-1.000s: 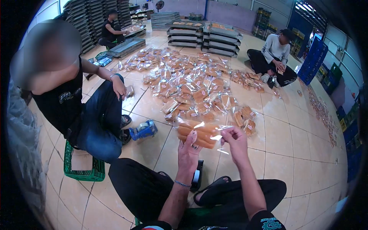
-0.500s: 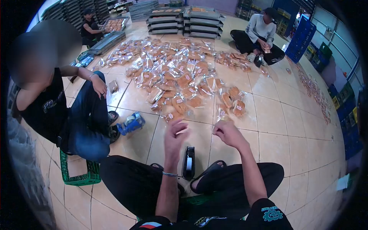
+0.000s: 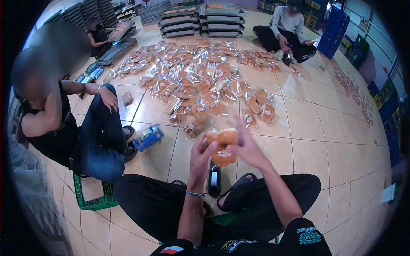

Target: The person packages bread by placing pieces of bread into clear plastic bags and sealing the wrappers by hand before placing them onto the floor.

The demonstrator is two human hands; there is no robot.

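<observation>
The left hand [image 3: 200, 155] holds the left side of a labelled bread [image 3: 224, 137], its thumb over the front, just beyond the black tape dispenser [image 3: 214, 179]. The right hand [image 3: 251, 149] (blurred, fingers loosely spread) meets the bread's right side, though I cannot tell whether it grips. Farther off lies a pile of bagged bread [image 3: 196, 81].

Golden-brown segmented bread [image 3: 224, 139], an oval pale label [image 3: 224, 153] low on its face, stands roughly upright in the left hand [image 3: 201, 154].
</observation>
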